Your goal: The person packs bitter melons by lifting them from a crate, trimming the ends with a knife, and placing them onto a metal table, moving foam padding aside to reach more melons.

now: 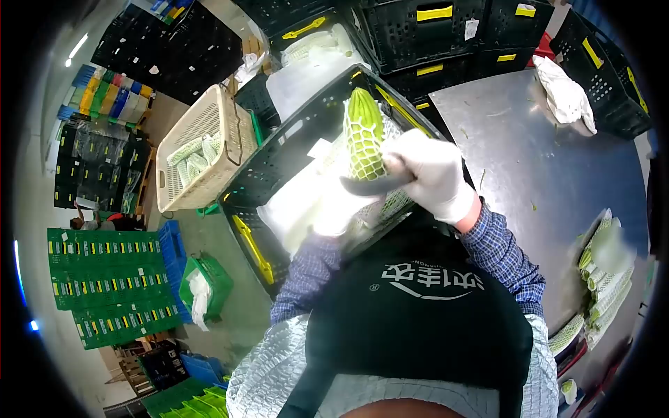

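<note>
A green ridged gourd (pixel 364 132) in a white foam net stands tilted upward over the black crate (pixel 268 157), its tip bare above the net. My left hand (pixel 336 209), in a white glove and blurred by glare, is closed about its lower end. My right hand (pixel 433 174), also gloved, grips a knife. The grey knife blade (pixel 376 185) points left and lies across the gourd's bottom end, right at my left fingers. Beneath my hands, the crate holds a white liner (pixel 286 209) and more netted gourds (pixel 397 202), partly hidden.
Left of the crate, a cream basket (pixel 233 129) contains several netted gourds (pixel 195 159). On the metal table (pixel 516 160) to the right lie a white cloth (pixel 563 94) and a pile of netted gourds (pixel 606 279). Black crates (pixel 432 42) are stacked beyond; green crates (pixel 111 279) stand far left.
</note>
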The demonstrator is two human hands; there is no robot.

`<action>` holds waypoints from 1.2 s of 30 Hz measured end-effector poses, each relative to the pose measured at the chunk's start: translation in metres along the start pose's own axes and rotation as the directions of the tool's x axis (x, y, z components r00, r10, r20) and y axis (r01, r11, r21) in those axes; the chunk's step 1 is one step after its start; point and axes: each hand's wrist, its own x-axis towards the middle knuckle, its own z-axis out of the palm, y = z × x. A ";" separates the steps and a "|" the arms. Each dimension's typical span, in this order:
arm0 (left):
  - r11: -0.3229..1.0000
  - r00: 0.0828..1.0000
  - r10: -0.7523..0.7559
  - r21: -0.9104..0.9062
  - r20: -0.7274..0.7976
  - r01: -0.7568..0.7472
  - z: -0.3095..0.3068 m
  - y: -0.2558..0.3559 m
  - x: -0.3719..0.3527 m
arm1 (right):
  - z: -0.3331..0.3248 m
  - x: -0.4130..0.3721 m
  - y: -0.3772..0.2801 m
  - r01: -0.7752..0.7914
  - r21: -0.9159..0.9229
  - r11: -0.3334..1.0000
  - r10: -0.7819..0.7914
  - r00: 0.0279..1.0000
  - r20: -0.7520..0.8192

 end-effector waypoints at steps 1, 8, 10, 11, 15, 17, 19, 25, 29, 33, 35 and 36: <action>0.980 0.988 0.151 -0.127 -0.019 -0.153 0.005 -0.039 0.004 | -0.003 0.000 -0.006 0.002 0.000 1.000 -0.002 0.995 0.097; 0.340 0.989 -0.117 -0.932 0.089 0.124 0.013 -0.101 0.006 | 0.011 -0.025 -0.038 0.214 -0.069 0.974 -0.171 0.905 0.389; 0.738 0.981 0.043 -0.656 -0.188 -0.158 0.018 -0.066 0.007 | 0.007 -0.028 -0.033 0.208 -0.163 0.964 -0.128 0.907 0.400; 0.910 0.942 0.226 -0.289 -0.249 -0.296 0.017 -0.059 0.007 | 0.008 -0.032 -0.031 0.199 -0.162 0.966 -0.119 0.907 0.404; 0.674 0.705 0.640 0.664 -0.306 -0.324 0.013 -0.037 0.010 | 0.015 -0.048 -0.020 0.175 -0.148 0.973 -0.103 0.910 0.402; 0.521 0.617 0.743 0.804 -0.259 -0.289 0.009 -0.050 0.013 | 0.013 -0.048 -0.022 0.181 -0.177 0.968 -0.089 0.898 0.430; 0.502 0.615 0.747 0.821 -0.252 -0.272 0.004 -0.053 0.011 | 0.012 -0.049 -0.023 0.197 -0.236 0.952 -0.071 0.888 0.454; 0.899 0.841 0.424 0.268 -0.336 -0.346 0.000 -0.068 -0.011 | 0.013 -0.057 -0.018 0.197 -0.194 0.961 -0.092 0.889 0.449; 0.861 0.833 0.360 -0.195 -0.420 -0.470 -0.003 -0.093 0.006 | 0.011 -0.056 -0.021 0.206 -0.220 0.953 -0.082 0.879 0.470; 0.787 0.832 0.274 -0.385 -0.482 -0.482 -0.007 -0.097 -0.003 | 0.015 -0.048 -0.030 0.190 -0.291 0.938 -0.053 0.907 0.418; 0.631 0.907 0.017 -0.699 -0.420 -0.336 -0.010 -0.123 -0.005 | 0.015 -0.042 -0.035 0.238 -0.330 0.913 -0.082 0.902 0.423; 0.599 0.914 -0.033 -0.740 -0.404 -0.305 -0.012 -0.130 -0.003 | 0.017 -0.041 -0.035 0.253 -0.326 0.911 -0.093 0.895 0.437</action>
